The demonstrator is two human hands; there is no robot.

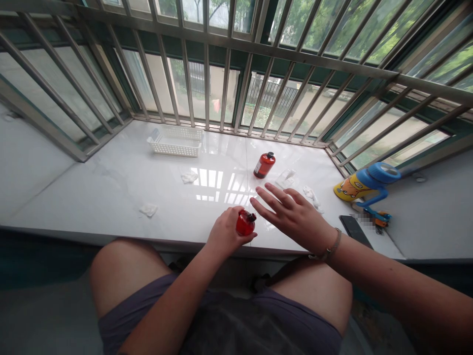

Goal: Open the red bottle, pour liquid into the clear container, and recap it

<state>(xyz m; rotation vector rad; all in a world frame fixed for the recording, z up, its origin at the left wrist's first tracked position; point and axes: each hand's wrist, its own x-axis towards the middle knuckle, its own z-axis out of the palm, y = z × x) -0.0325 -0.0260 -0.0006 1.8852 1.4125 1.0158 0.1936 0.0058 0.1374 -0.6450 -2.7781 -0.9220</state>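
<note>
My left hand (224,231) grips a small round red bottle (245,223) with a dark neck, held just above the near edge of the white windowsill (111,187). Just to its right, my right hand (291,213) hovers flat with fingers spread, palm down, holding nothing; its fingertips are close to the red bottle's top. Farther back stands an amber bottle with a black cap (264,164), upright and untouched.
A white slotted basket (176,141) sits at the back left. Crumpled white wipes (149,210) (189,177) and clear wrappers (287,178) lie scattered. At right are a yellow-and-blue drinking bottle (364,184) on its side and a dark phone (355,230). Metal window bars (207,79) enclose the sill.
</note>
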